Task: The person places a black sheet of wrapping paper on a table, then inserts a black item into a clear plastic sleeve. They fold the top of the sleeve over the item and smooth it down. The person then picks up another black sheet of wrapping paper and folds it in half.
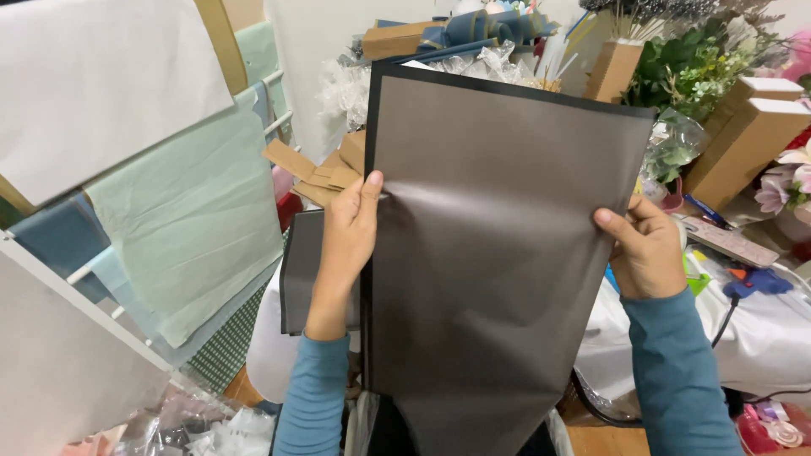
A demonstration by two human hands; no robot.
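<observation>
A large dark grey wrapping sheet [498, 245] with a black border hangs upright in front of me. My left hand [351, 224] pinches its left edge, thumb on the front. At the sheet's right edge, my right hand [646, 249] grips it at about the same height. The sheet narrows toward the bottom. A second dark sheet [300, 270] shows behind my left forearm.
Pale green, white and blue paper sheets [186, 219] hang over rack bars at the left. Cardboard boxes [743, 143], greenery [684, 76], ribbon and clear wrap crowd the back. A blue glue gun [756, 283] lies on white cloth at the right.
</observation>
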